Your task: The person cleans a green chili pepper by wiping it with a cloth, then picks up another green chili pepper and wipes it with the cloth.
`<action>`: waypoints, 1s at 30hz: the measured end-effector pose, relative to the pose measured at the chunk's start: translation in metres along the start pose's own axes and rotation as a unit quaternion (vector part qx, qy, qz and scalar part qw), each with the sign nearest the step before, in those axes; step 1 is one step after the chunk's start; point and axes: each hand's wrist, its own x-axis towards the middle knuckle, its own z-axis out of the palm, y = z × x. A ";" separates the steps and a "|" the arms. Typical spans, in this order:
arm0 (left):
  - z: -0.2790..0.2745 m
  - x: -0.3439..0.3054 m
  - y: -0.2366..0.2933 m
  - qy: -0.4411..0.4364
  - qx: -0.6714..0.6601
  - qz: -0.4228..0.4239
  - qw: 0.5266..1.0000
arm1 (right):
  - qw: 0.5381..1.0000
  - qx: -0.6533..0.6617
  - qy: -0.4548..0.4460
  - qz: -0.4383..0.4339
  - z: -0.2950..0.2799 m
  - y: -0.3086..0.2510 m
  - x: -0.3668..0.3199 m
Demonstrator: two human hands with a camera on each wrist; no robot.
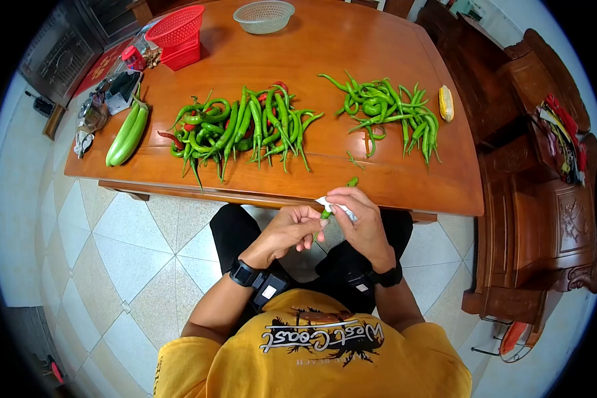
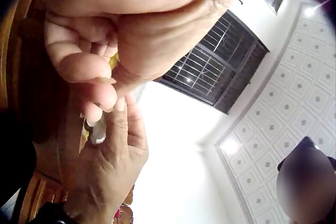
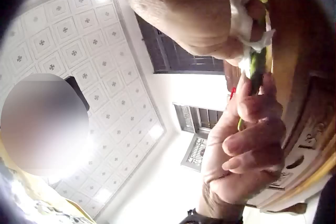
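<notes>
A green chili pepper (image 3: 257, 66) is held between both hands, just off the table's front edge. My left hand (image 1: 290, 231) pinches one end of it between thumb and fingers. A white tissue (image 1: 341, 209) is wrapped round the pepper's middle, and my right hand (image 1: 361, 222) grips the pepper through it. The pepper's other end (image 1: 353, 181) sticks out beyond the right fingers. On the table ahead lie a large pile of green chili peppers (image 1: 239, 126) with some red ones, and a smaller pile of green chili peppers (image 1: 391, 109) to the right.
On the wooden table (image 1: 272, 60) stand a red basket (image 1: 179, 36) and a pale colander (image 1: 264, 16) at the back. Green eggplants (image 1: 127, 132) lie at the left, a corn cob (image 1: 446, 104) at the right edge. Carved wooden furniture (image 1: 544, 219) stands to the right.
</notes>
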 end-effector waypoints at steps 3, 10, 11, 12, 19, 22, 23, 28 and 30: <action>0.001 0.000 0.002 0.004 -0.002 -0.001 1.000 | 1.000 -0.018 0.016 0.002 -0.006 0.006 0.005; -0.001 0.003 0.004 -0.002 0.003 0.009 1.000 | 0.996 -0.069 0.054 0.013 -0.019 0.018 0.014; -0.001 0.004 0.004 0.003 0.013 0.007 1.000 | 0.997 -0.059 0.044 0.007 -0.015 0.012 0.012; -0.001 0.005 0.004 0.007 0.024 0.006 1.000 | 0.998 -0.049 0.034 0.001 -0.011 0.007 0.010; 0.002 0.007 0.005 0.037 0.019 0.019 0.999 | 1.000 -0.018 -0.005 0.002 -0.002 -0.003 0.004; 0.003 0.005 0.009 0.035 0.043 0.020 0.998 | 0.997 -0.061 0.049 0.020 -0.014 0.013 0.014; 0.003 0.005 0.009 0.035 0.052 0.017 0.998 | 0.995 -0.070 0.066 0.028 -0.017 0.019 0.015; 0.003 0.006 0.008 0.038 0.055 0.016 0.998 | 0.997 -0.056 0.051 0.017 -0.015 0.015 0.012; 0.004 0.006 0.009 0.038 0.065 0.013 0.997 | 0.999 -0.042 0.024 0.013 -0.008 0.007 0.008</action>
